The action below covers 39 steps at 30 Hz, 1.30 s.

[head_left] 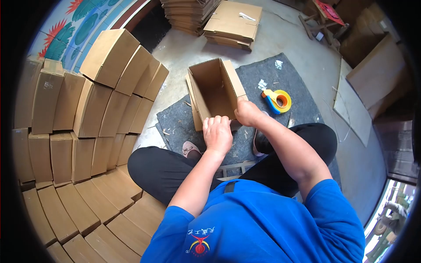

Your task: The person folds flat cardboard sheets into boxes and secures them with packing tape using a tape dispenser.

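An open cardboard box [211, 85] stands in front of me between my knees, its opening facing up and its side flaps folded outward. My left hand [218, 133] is closed over the box's near edge, fingers curled over the rim. At the near right corner, my right hand [247, 112] is closed on the cardboard by the right flap [234, 79]. The inside of the box shows bare walls. To the right of it, a tape dispenser [268, 94] with a yellow roll lies on the dark mat [291, 81].
Stacked cardboard boxes [94, 105] form a wall along my left side. Flattened cartons [232, 19] are piled at the back. A small wooden stool [316, 26] with a red top stands far right, and cardboard sheets [377, 72] lean nearer.
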Each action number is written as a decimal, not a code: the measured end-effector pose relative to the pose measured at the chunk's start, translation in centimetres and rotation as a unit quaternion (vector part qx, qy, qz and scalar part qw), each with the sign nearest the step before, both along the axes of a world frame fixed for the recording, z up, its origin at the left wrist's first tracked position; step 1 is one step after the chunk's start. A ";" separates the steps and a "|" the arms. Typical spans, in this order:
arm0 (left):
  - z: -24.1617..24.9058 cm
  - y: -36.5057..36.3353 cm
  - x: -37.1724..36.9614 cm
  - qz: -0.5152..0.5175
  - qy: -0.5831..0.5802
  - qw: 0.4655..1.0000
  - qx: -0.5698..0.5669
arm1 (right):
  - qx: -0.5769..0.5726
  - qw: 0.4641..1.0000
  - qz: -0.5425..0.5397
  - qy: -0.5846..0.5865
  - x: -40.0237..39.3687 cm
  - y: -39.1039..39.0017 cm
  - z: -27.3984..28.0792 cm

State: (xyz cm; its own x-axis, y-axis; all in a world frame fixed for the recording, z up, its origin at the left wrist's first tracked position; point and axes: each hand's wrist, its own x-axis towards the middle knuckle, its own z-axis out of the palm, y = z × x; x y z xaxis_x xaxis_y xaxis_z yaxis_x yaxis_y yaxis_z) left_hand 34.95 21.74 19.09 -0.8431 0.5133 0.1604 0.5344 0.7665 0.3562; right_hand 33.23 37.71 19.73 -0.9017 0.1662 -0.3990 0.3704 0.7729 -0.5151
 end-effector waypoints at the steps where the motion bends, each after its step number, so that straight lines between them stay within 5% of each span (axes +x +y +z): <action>1: -0.1 0.3 -1.0 0.006 0.004 1.000 -0.019 | -0.013 1.000 -0.004 0.010 -0.2 0.3 -0.2; 8: -3.6 1.8 -4.4 0.043 -0.102 0.973 -0.204 | -0.008 0.999 -0.043 0.030 0.8 -2.2 -0.7; 12: -7.2 1.7 -4.0 0.059 -0.110 0.990 -0.072 | 0.012 0.999 -0.047 0.023 0.7 -2.0 -1.0; 16: -6.5 2.9 -6.0 0.069 -0.144 0.984 -0.074 | -0.004 0.996 -0.075 0.045 0.8 -2.5 -0.8; 20: -3.8 5.6 -12.4 0.055 0.019 0.997 0.056 | -0.011 0.996 -0.076 0.033 0.4 -2.2 -1.2; 23: -0.5 7.5 -17.2 0.032 0.097 0.995 0.020 | -0.012 0.997 -0.072 0.032 0.4 -2.1 -1.5; 25: -0.4 7.9 -18.7 0.049 -0.021 0.997 -0.059 | -0.014 0.996 -0.073 0.046 0.4 -2.0 -1.5; 29: -3.8 7.6 -14.4 0.105 0.000 0.993 -0.057 | -0.017 0.995 -0.080 0.052 0.2 -2.0 -1.7; 32: -7.2 6.3 -12.9 0.105 -0.192 0.965 -0.143 | -0.017 0.996 -0.073 0.042 0.0 -2.3 -1.9; 35: -8.8 6.2 -13.6 0.134 -0.230 0.957 -0.115 | -0.009 0.997 -0.063 0.046 0.1 -2.2 -1.8; 37: -4.8 5.7 -14.1 0.109 -0.258 0.959 -0.046 | 0.003 0.996 -0.069 0.052 0.2 -2.1 -1.0; 39: -3.3 3.7 -13.6 -0.015 -0.056 0.978 0.203 | 0.016 0.997 -0.060 0.036 -0.1 -2.0 -0.4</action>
State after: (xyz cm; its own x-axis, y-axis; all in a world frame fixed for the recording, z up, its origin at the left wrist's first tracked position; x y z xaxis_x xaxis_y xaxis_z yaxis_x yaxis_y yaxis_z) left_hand 21.32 25.48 15.82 -0.8525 0.4512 0.2638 0.4950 0.5352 0.6845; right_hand 33.17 35.66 19.31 -0.9008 0.2861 -0.3266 0.4240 0.7414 -0.5202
